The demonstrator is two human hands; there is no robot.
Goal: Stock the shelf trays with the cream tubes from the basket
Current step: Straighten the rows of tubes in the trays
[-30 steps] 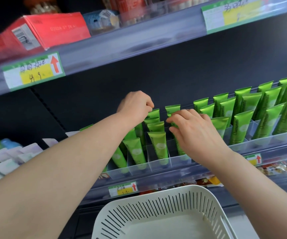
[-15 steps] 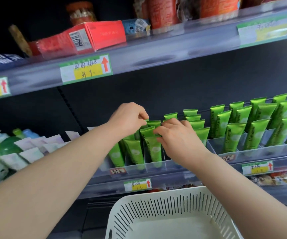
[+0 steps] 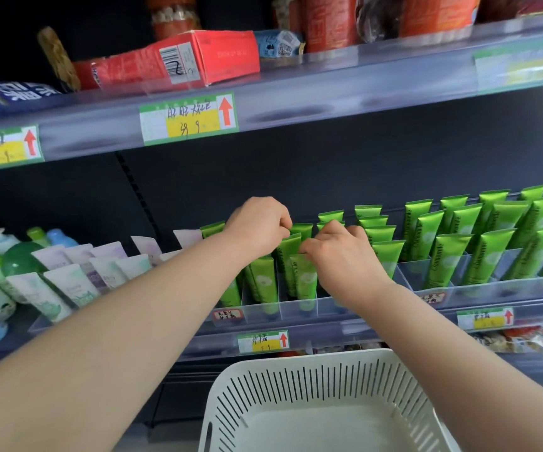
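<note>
The shelf trays [image 3: 459, 283] hold upright rows of green cream tubes [image 3: 488, 256]. The basket [image 3: 312, 380] below shows no tubes in its visible part. Left hand [image 3: 257, 223] and right hand [image 3: 345, 256] each pinch tube tops in a middle slot. Risk: the slots are crowded, and a forced tube could tip its neighbours forward. The hands sit closer together than half a second earlier.

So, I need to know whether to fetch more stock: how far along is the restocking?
Done: green cream tubes fill rows of the clear trays, and the visible floor of the basket is bare. In hand: the left hand and right hand pinch tube tops in the middle tray. Left: seating those; a front slot to their right looks empty.
</note>
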